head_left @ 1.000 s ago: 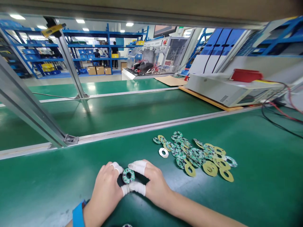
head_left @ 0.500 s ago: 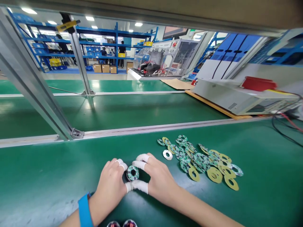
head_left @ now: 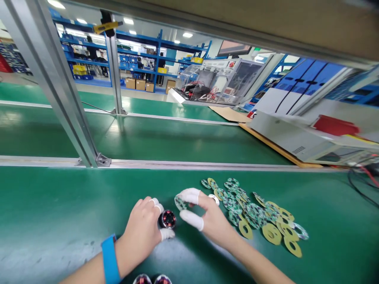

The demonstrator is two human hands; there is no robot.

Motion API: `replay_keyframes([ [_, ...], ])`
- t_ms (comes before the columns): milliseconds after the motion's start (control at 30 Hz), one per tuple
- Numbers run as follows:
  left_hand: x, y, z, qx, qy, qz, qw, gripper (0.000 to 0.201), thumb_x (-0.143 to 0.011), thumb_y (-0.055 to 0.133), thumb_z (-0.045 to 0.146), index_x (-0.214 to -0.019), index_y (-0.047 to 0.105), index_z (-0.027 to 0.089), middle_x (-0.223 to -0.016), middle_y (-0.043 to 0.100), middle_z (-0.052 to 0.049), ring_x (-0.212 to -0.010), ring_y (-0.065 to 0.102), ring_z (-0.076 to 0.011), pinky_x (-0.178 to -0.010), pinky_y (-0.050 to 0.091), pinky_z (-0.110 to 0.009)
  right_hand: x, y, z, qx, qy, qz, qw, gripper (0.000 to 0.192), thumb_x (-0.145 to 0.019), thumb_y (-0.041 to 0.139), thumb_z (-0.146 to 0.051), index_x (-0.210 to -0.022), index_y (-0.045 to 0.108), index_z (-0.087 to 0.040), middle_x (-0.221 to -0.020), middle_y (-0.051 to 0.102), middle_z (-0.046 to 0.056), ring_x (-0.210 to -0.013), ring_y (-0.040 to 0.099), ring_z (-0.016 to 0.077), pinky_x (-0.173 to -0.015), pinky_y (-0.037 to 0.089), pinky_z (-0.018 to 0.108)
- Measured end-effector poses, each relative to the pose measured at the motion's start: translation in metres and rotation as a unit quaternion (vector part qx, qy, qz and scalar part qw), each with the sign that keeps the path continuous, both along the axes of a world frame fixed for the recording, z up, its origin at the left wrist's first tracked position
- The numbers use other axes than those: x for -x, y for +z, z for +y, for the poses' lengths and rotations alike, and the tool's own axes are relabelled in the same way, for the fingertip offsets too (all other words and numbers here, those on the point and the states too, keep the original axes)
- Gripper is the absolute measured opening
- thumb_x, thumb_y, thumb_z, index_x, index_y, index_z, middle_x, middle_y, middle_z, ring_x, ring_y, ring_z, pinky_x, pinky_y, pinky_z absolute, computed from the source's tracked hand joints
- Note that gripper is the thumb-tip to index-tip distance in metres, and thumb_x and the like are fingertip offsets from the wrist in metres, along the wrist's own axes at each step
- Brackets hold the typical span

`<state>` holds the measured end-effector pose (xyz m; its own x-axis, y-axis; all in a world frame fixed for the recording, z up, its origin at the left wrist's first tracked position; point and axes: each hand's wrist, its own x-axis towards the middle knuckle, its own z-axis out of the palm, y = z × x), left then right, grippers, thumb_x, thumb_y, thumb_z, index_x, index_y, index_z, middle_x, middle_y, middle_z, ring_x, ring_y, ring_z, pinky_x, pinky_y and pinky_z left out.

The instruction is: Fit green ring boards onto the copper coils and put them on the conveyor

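Observation:
My left hand (head_left: 147, 223), with white finger cots, is closed round a small dark cylinder with copper windings, a motor stator (head_left: 168, 219). Its wound top faces up, and no board covers it. Just to the right, my right hand (head_left: 204, 215) pinches a ring-shaped green circuit board (head_left: 180, 203) between thumb and fingers. The board is tilted and apart from the stator. Near the bottom edge stand two more wound stators (head_left: 162, 279), partly cut off. Right of my right hand lies a loose pile of ring circuit boards (head_left: 254, 213), several with yellow faces.
A white ring (head_left: 213, 199) lies partly behind my right hand. An aluminium post (head_left: 71, 106) and a rail (head_left: 177, 165) bound the green bench. Behind them a grey machine box (head_left: 290, 138) sits on a wooden board. People and blue shelves are far off.
The ring circuit board has come off the stator's top and moved right in my right hand. My left hand still holds the stator, its windings now exposed. The camera view has tilted.

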<state>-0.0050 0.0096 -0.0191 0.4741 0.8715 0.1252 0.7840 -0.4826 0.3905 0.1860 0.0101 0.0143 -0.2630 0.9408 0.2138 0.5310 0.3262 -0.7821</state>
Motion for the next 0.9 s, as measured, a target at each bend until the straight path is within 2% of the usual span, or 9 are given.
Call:
replay_keyframes([
  [200,-0.001,0.0,0.001,-0.007,-0.004,0.017,1.0,0.036,-0.066,0.073,0.049,-0.075,0.062,0.016,-0.078,0.062,-0.006,-0.078,0.055,-0.0258,-0.067,0.041,-0.037,0.013,-0.017,-0.018,-0.036,0.013,-0.092,0.995,0.027,-0.073,0.068,-0.029,-0.098,0.068,-0.019,-0.096,0.067,0.009,-0.088,0.061,0.0238,-0.077,0.052,0.038],
  [400,-0.001,0.004,0.0,0.031,-0.005,0.005,0.999,0.037,-0.06,0.079,0.045,-0.076,0.062,0.016,-0.083,0.063,-0.007,-0.081,0.056,-0.0276,-0.071,0.044,-0.04,0.0,-0.012,-0.008,-0.046,-0.031,-0.132,0.99,0.026,-0.075,0.064,-0.033,-0.097,0.067,-0.019,-0.096,0.067,0.009,-0.088,0.062,0.0244,-0.078,0.052,0.039],
  [500,-0.001,0.005,0.0,0.044,-0.005,-0.005,0.999,0.038,-0.059,0.08,0.044,-0.077,0.063,0.016,-0.085,0.063,-0.008,-0.084,0.056,-0.0283,-0.074,0.044,-0.042,-0.009,-0.008,-0.001,-0.016,-0.084,-0.24,0.967,0.027,-0.074,0.063,-0.036,-0.094,0.069,-0.019,-0.097,0.068,0.012,-0.087,0.063,0.0291,-0.076,0.052,0.045],
  [567,0.0,0.006,0.0,0.05,-0.001,-0.013,0.999,0.037,-0.059,0.08,0.042,-0.079,0.064,0.016,-0.086,0.063,-0.008,-0.084,0.055,-0.0286,-0.075,0.044,-0.042,-0.013,-0.007,0.002,0.005,-0.094,-0.316,0.944,0.029,-0.073,0.064,-0.035,-0.095,0.07,-0.017,-0.099,0.067,0.014,-0.089,0.063,0.0333,-0.074,0.051,0.049],
  [633,0.003,0.009,0.001,0.066,0.0,-0.033,0.997,0.039,-0.058,0.08,0.041,-0.082,0.064,0.016,-0.087,0.063,-0.008,-0.085,0.055,-0.0285,-0.076,0.043,-0.042,-0.015,-0.004,0.002,0.007,-0.095,-0.339,0.936,0.034,-0.072,0.063,-0.033,-0.101,0.068,-0.016,-0.103,0.066,0.017,-0.093,0.061,0.0354,-0.074,0.051,0.051],
  [700,0.007,0.014,0.003,0.104,-0.006,-0.076,0.992,0.049,-0.055,0.081,0.042,-0.093,0.063,0.016,-0.092,0.063,-0.008,-0.087,0.055,-0.0279,-0.078,0.043,-0.04,-0.014,0.0,0.001,-0.001,-0.111,-0.309,0.945,0.039,-0.073,0.062,-0.032,-0.108,0.065,-0.015,-0.102,0.066,0.017,-0.09,0.062,0.0334,-0.074,0.05,0.049],
  [767,0.012,0.018,0.006,0.164,-0.013,-0.137,0.977,0.06,-0.055,0.079,0.045,-0.104,0.059,0.017,-0.093,0.062,-0.006,-0.084,0.056,-0.0246,-0.075,0.045,-0.034,-0.009,0.004,-0.002,0.014,-0.115,-0.231,0.966,0.033,-0.076,0.058,-0.032,-0.104,0.065,-0.016,-0.088,0.067,0.012,-0.078,0.063,0.027,-0.07,0.051,0.043],
  [833,0.013,0.018,0.01,0.222,-0.003,-0.197,0.955,0.05,-0.065,0.07,0.045,-0.103,0.057,0.017,-0.084,0.061,-0.003,-0.073,0.056,-0.0193,-0.064,0.044,-0.028,0.001,0.003,-0.006,0.088,-0.09,-0.116,0.985,0.022,-0.079,0.052,-0.031,-0.091,0.065,-0.017,-0.067,0.063,0.004,-0.058,0.06,0.0186,-0.056,0.051,0.032],
  [900,0.012,0.013,0.012,0.253,0.014,-0.243,0.936,0.027,-0.076,0.058,0.039,-0.091,0.057,0.017,-0.071,0.058,0.001,-0.063,0.054,-0.0153,-0.056,0.041,-0.025,0.012,-0.003,-0.01,0.183,-0.059,-0.004,0.981,0.016,-0.079,0.05,-0.031,-0.081,0.059,-0.018,-0.055,0.055,-0.002,-0.045,0.055,0.0128,-0.043,0.046,0.023],
])
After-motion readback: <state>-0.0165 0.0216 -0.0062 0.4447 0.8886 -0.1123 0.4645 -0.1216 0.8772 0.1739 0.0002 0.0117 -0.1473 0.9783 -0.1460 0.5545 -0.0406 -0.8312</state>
